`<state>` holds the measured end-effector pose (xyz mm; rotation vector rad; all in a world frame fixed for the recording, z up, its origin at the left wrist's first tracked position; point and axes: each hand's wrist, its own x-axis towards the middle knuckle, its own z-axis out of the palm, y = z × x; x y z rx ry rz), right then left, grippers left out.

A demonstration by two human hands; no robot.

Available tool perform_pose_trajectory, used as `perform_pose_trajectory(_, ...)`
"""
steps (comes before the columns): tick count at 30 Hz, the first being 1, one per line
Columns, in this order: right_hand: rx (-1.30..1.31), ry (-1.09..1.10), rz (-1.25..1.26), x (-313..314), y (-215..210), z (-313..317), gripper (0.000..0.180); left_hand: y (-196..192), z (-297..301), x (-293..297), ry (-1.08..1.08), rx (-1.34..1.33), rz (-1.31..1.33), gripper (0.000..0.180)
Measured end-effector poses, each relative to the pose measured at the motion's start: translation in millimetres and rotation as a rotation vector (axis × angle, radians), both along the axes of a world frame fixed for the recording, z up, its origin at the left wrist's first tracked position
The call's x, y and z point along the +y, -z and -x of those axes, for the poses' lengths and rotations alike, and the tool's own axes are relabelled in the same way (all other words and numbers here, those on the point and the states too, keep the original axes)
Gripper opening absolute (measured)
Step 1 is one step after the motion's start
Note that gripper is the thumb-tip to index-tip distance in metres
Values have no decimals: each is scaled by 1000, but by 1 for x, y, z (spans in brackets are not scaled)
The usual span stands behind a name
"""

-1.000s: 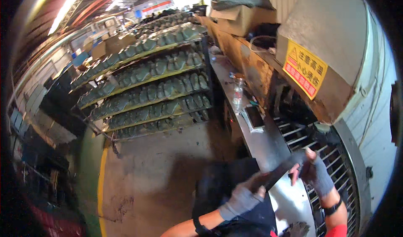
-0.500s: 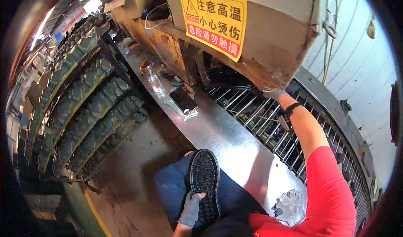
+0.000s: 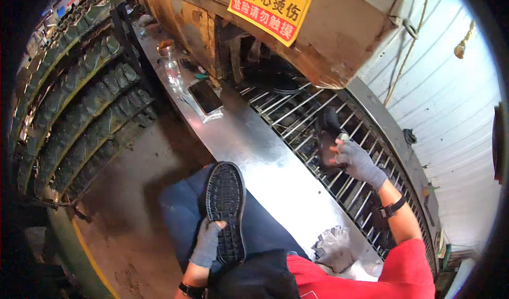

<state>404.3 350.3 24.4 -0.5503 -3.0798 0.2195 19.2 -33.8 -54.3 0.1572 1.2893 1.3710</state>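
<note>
A long black rubber shoe sole [image 3: 227, 203], tread facing up, is lying at seven o'clock on a thigh in dark blue trousers [image 3: 177, 206], which is apparently serving as a brace. The left hand [image 3: 205, 243], in a grey knit glove, is wrapping its grip snugly around the sole's edge, thumb pressing on the tread, probably keeping it from sliding. At three o'clock the grey-gloved right hand [image 3: 358, 161] is half curling its fingers at a dark, blurred, shoe-like piece [image 3: 326, 150] above a rack of pale metal bars [image 3: 304, 113]; whether that grip is holding or only touching, I cannot tell. A shiny silver metal desk [image 3: 244, 140] is running from ten to five o'clock, carrying a black phone [image 3: 205, 97], a clear bottle [image 3: 172, 73] and a crumpled grey cloth [image 3: 334, 246]. Beyond, a loaded dark-framed shelf [image 3: 121, 31] is standing at nine, and a white ribbed wall [image 3: 450, 103] is rising at two
</note>
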Motion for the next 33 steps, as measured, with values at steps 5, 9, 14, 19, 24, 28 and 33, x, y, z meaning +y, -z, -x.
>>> perform_pose_trajectory(5,770,923,713,-1,60,10,64,0,-4,-1,-41,69,25,41)
perform_pose_trajectory(9,829,1009,1103,4,84,21,53,0,-4,-6,-20,162,-42,40)
perform_pose_trajectory(14,813,1056,1383,-48,50,8,54,-27,12,-18,-146,754,-96,43)
perform_pose_trajectory(19,626,581,1791,-154,7,63,100,-73,15,17,-107,443,-505,68)
perform_pose_trajectory(24,466,177,1475,-235,-29,151,113,-103,26,49,-156,327,-411,74)
perform_pose_trajectory(28,446,190,1734,-255,-41,196,100,-103,34,28,-133,-36,-770,72)
perform_pose_trajectory(33,304,370,1955,-253,-34,202,82,-79,48,41,-76,-175,-786,73)
